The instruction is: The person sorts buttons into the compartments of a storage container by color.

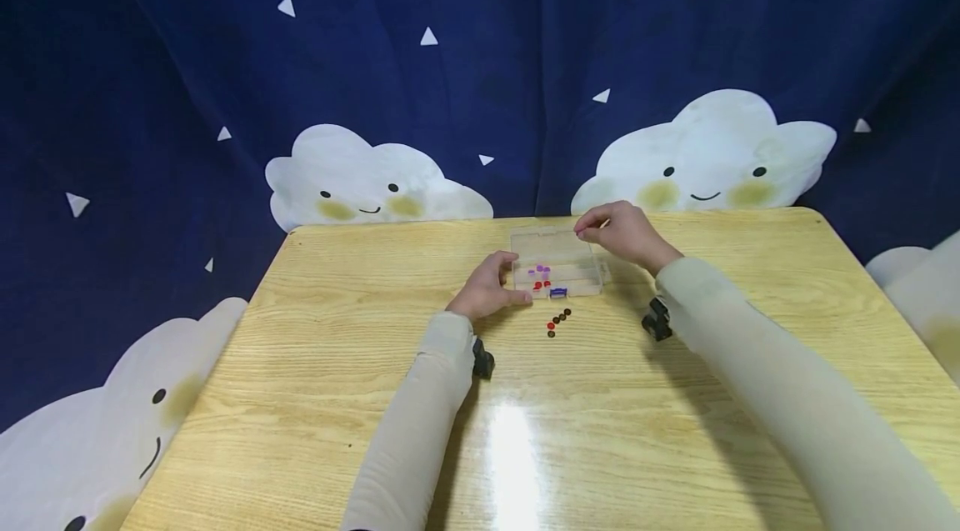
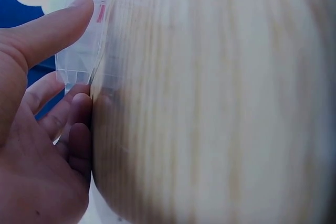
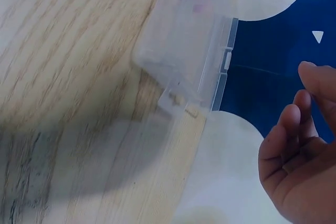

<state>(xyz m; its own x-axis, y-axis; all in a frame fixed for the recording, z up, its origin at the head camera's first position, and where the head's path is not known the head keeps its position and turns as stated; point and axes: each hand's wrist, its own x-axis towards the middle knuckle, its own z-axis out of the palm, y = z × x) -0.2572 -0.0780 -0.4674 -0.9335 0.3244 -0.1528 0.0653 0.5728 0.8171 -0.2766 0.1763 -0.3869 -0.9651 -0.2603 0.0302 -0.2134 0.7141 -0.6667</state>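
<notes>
A clear plastic box (image 1: 581, 274) stands on the table with its lid (image 1: 546, 246) raised at the back. My left hand (image 1: 486, 285) grips its left end, the thumb (image 2: 63, 24) along the front side and the other fingers behind. Small purple pieces (image 1: 540, 269) and red pieces (image 1: 537, 286) lie inside. A blue latch (image 1: 558, 293) is on the front edge. Over the back right corner of the lid, my right hand (image 1: 626, 232) pinches a small pink piece (image 1: 580, 233), mostly hidden by the fingertips.
Several small dark discs (image 1: 562, 317) and a red disc (image 1: 551, 326) lie in a slanting row in front of the box. The wooden table (image 1: 337, 398) ends at a dark blue curtain (image 1: 517, 81) with white clouds.
</notes>
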